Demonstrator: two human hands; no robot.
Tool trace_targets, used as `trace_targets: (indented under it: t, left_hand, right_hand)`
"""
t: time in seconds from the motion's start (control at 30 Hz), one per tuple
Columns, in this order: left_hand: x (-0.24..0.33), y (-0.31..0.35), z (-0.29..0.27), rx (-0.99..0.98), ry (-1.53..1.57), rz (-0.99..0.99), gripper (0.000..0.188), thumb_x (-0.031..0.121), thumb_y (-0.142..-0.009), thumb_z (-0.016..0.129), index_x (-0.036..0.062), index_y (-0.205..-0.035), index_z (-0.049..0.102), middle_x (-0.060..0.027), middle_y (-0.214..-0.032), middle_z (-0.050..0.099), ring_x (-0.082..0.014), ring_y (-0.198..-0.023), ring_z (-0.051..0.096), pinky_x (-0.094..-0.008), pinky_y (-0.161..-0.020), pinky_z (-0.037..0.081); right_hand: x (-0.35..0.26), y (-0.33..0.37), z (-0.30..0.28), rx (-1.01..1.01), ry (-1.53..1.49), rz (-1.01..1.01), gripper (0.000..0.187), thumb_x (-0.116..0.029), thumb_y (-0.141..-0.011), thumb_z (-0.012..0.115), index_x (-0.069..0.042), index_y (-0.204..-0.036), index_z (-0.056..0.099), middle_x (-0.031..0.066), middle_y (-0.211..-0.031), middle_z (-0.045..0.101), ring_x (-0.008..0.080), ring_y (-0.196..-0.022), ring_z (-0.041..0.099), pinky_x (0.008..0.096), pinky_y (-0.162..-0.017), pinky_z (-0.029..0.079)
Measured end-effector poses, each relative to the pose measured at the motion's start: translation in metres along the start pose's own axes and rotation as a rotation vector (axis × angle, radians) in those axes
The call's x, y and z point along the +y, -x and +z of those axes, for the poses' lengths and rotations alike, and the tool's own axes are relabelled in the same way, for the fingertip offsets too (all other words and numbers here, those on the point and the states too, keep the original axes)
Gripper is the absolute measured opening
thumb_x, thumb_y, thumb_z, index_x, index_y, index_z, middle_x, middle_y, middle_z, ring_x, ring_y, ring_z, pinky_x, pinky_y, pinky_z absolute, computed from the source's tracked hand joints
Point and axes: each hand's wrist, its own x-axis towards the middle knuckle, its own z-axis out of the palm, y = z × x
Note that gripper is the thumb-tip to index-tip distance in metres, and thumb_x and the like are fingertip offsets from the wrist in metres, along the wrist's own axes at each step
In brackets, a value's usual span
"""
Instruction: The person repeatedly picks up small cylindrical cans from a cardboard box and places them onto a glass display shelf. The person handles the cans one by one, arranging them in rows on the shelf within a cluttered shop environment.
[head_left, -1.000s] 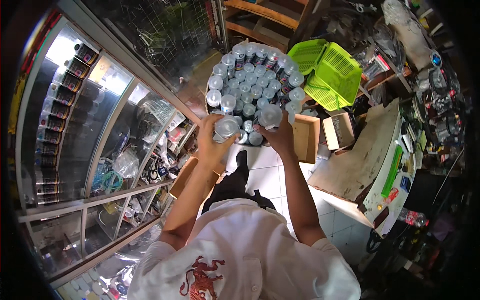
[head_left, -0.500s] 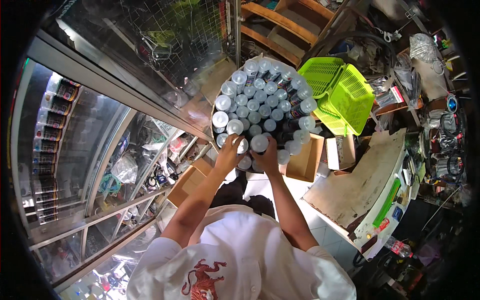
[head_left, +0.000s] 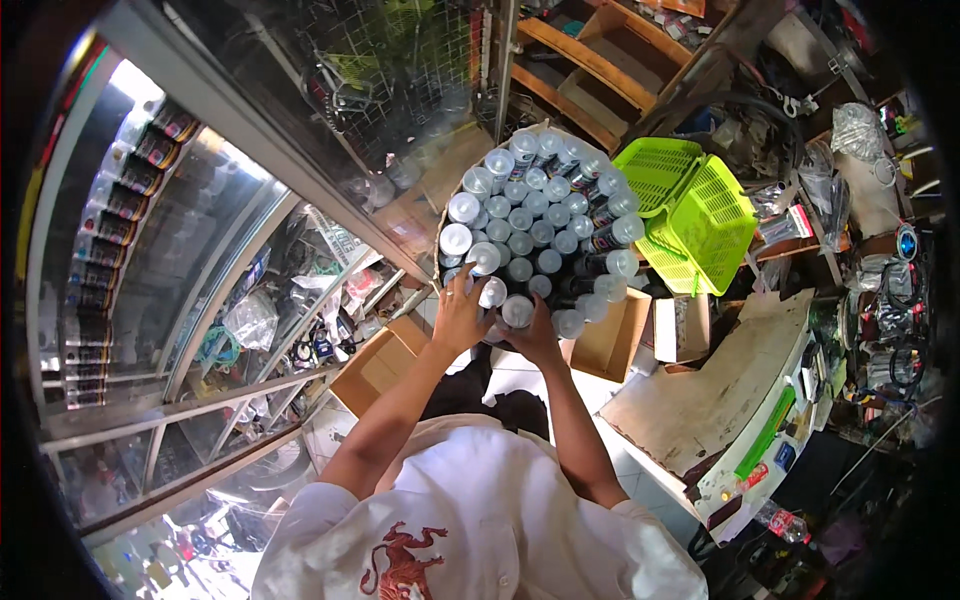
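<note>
Clear-capped cans point(head_left: 517, 311) between hands point(head_left: 461, 319), one apparently grasped in each; grip partly hidden.

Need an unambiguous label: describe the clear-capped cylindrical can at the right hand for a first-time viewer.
Find the big round cluster of clear-capped cylindrical cans, left of the bright green plastic basket. At the cluster's near edge, go to the right hand. The target can sits right against it; the neighbour to its upper left is by the left hand.
</note>
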Motion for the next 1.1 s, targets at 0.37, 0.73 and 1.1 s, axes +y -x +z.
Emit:
trace_targets:
  t: [0.37,0.73,1.1]
  left_hand:
    - [0.043,0.087,-0.051,0.222,0.244,-0.110,0.045,0.018,-0.087,0.075,0.0054,-0.127,0.060,-0.0243,-0.148,0.041,-0.0460,-0.124,0.055,-0.0500,-0.103,0.047]
    - [0.102,0.246,-0.104,0.467,0.416,-0.238,0.028,0.009,-0.092,0.072,0.0053,-0.119,0.066,-0.0170,-0.138,0.056,-0.0309,-0.111,0.066,-0.0379,-0.089,0.057]
    - [0.075,0.380,-0.206,0.821,0.262,-0.338,0.028,0.007,-0.091,0.071,0.0042,-0.119,0.066,-0.0169,-0.132,0.059,-0.0333,-0.114,0.065,-0.0379,-0.094,0.056]
  right_hand:
    - [-0.051,0.057,-0.028,0.190,0.147,-0.415,0.076,-0.030,-0.088,0.080,0.002,-0.143,0.040,0.0271,-0.143,0.046,0.0438,-0.133,0.047,0.0491,-0.110,0.041]
    - [-0.107,0.196,0.000,-0.144,-0.297,-0.279,0.038,-0.018,-0.098,0.069,0.000,-0.130,0.060,0.0149,-0.116,0.071,0.0236,-0.109,0.069,0.0382,-0.097,0.055]
    - [-0.229,0.253,0.116,-0.501,-0.370,-0.588,0.034,-0.011,-0.096,0.070,0.004,-0.126,0.062,0.0154,-0.111,0.073,0.0224,-0.102,0.072,0.0329,-0.094,0.055]
